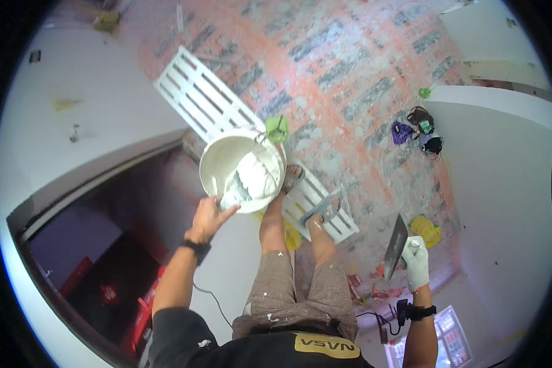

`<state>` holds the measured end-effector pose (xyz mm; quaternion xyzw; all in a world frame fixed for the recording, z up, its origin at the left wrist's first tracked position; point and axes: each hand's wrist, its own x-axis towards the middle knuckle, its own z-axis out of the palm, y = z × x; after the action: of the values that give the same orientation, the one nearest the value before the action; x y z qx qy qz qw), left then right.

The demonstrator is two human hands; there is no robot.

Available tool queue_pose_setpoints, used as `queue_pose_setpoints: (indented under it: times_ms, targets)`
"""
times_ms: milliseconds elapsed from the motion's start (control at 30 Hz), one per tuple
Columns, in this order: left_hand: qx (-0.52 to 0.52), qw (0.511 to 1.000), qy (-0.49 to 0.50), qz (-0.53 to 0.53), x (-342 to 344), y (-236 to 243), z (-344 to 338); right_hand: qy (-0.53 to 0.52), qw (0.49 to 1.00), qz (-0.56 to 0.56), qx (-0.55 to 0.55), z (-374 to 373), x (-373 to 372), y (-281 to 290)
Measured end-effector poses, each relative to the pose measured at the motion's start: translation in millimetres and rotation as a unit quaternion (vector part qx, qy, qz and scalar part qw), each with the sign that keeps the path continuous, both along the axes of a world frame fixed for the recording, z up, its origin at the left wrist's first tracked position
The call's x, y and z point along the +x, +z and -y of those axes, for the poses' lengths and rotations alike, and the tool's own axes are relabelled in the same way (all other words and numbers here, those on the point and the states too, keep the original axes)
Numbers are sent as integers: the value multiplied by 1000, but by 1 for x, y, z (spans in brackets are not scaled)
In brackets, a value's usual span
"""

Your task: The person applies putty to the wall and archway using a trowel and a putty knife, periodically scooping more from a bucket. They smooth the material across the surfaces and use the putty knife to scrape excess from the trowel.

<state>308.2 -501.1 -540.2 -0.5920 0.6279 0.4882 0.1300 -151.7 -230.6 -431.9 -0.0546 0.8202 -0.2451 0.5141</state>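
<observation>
My bare left hand (210, 216) grips the near rim of a white bucket (218, 156), which holds white paste (254, 173) and a grey object that I cannot make out clearly. A green container (277, 127) sits at the bucket's far rim. My right hand (416, 262), in a white glove, holds a wide flat steel trowel (395, 248) by its handle, out to the right of my legs. My feet, in sandals, stand on a white slatted platform (343, 224).
Another slatted platform (193, 89) lies beyond the bucket on the mottled floor (362, 55). A bundle of bags (417, 132) lies near the right wall (497, 172). A yellow bag (428, 230) is beside the trowel. At left is a dark opening (92, 257) with red objects.
</observation>
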Motion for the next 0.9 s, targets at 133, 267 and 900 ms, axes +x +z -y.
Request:
queue_pose_setpoints:
  times_ms: [133,267,900]
  targets:
    - [-157,982,-61,-89,-49,104,-14,-233,957,101,-142,-6,17,14]
    - [-283,926,-122,-219,-153,214,-34,-367,839,331,-228,28,4,71]
    - [-409,650,-555,-318,-397,350,-87,-425,615,330,-576,-101,6,195]
